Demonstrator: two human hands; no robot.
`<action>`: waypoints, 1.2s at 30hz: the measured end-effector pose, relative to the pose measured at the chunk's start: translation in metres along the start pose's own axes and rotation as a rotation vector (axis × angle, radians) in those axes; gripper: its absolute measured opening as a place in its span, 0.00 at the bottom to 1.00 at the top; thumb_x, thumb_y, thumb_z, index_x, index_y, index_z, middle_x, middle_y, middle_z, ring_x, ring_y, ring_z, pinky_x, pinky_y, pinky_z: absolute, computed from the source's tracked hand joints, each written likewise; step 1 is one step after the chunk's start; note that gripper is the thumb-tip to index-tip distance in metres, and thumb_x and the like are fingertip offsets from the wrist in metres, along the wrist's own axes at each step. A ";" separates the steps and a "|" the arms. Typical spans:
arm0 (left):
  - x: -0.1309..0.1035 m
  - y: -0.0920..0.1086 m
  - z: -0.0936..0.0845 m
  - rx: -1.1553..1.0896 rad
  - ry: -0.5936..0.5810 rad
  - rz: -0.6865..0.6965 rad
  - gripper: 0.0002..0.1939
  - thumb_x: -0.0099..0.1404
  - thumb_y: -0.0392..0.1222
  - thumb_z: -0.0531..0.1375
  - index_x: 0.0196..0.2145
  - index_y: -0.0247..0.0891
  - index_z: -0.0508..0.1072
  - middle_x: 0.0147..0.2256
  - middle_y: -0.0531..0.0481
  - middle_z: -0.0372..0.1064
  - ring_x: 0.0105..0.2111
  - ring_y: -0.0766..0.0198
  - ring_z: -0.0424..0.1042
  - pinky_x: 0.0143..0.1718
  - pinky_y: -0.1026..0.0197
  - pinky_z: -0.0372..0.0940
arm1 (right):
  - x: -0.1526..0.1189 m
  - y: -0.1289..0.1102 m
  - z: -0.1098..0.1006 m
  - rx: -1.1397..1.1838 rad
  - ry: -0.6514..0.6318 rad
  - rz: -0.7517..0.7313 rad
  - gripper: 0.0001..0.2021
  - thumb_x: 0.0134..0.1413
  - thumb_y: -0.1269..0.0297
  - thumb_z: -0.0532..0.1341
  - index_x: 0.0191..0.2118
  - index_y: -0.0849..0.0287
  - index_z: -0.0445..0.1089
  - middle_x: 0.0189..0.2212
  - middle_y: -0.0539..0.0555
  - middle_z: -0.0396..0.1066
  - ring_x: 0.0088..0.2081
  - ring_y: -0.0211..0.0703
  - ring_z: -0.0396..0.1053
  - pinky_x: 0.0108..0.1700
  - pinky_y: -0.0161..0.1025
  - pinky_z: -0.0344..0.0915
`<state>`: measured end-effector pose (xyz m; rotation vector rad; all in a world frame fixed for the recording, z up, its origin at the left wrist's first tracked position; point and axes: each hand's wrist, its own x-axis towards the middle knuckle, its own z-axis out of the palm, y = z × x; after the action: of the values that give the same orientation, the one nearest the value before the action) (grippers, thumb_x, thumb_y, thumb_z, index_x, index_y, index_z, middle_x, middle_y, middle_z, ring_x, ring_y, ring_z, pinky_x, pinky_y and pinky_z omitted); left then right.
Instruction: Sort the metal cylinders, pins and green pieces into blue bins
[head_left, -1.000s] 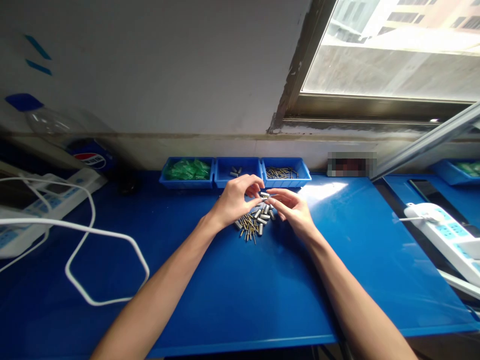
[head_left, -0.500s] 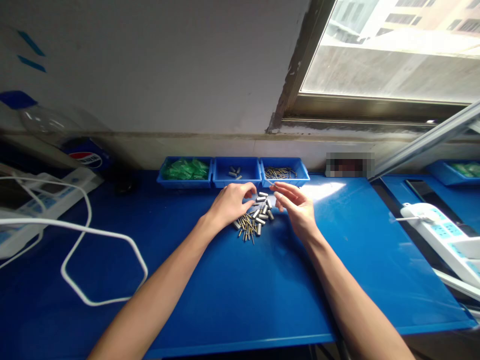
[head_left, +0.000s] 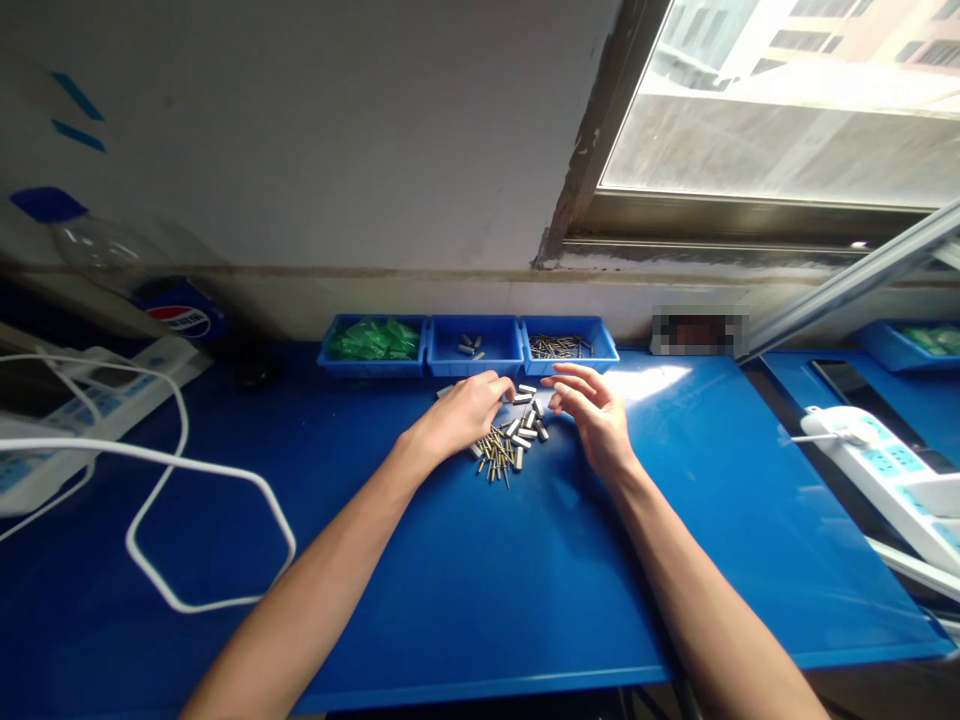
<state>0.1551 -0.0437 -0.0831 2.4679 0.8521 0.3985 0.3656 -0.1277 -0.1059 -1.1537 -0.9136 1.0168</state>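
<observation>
My left hand [head_left: 466,408] is over the left side of a loose pile, its fingers curled down and closed; whatever is at the tips is hidden. My right hand [head_left: 592,405] hovers just right of the pile, thumb and fingers bent together around something too small to make out. Between the hands lie several short silver metal blocks [head_left: 527,434]. Nearer to me, thin brass-coloured pins [head_left: 495,455] lie crossed in a heap beside them. A few more silver pieces [head_left: 445,391] show behind my left hand.
Three blue bins stand along the wall: one with green plastic packets [head_left: 375,340], one with a few silver pieces [head_left: 470,345], one with brass pins [head_left: 561,347]. At left are a white cable [head_left: 210,607] and a bottle [head_left: 180,310]; at right, a power strip [head_left: 885,460].
My left hand has dropped slightly and its fingers have closed in on the pile. The thin pin seen at my right fingertips no longer shows clearly; that hand stays nearly in place.
</observation>
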 end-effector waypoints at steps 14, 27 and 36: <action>0.004 0.017 -0.010 -0.559 0.374 0.078 0.18 0.58 0.27 0.70 0.46 0.36 0.77 0.37 0.51 0.77 0.34 0.65 0.81 0.40 0.64 0.77 | -0.001 0.003 0.001 -0.094 -0.123 0.036 0.15 0.55 0.52 0.75 0.46 0.50 0.81 0.34 0.50 0.81 0.29 0.40 0.71 0.33 0.40 0.68; 0.005 0.010 -0.007 -0.466 0.333 0.140 0.09 0.61 0.31 0.70 0.40 0.36 0.78 0.37 0.49 0.78 0.33 0.64 0.79 0.39 0.61 0.76 | -0.001 0.002 0.000 -0.127 -0.115 0.093 0.16 0.49 0.51 0.78 0.41 0.52 0.84 0.28 0.49 0.79 0.27 0.38 0.68 0.31 0.39 0.65; 0.002 -0.002 0.002 -0.045 0.124 0.000 0.10 0.63 0.30 0.66 0.42 0.39 0.79 0.40 0.47 0.79 0.40 0.57 0.79 0.44 0.58 0.72 | 0.001 0.003 -0.001 -0.192 -0.032 0.101 0.16 0.49 0.48 0.77 0.40 0.52 0.83 0.30 0.50 0.79 0.27 0.39 0.69 0.30 0.39 0.66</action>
<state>0.1567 -0.0414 -0.0854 2.4220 0.8833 0.5696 0.3664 -0.1264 -0.1087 -1.3584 -1.0029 1.0478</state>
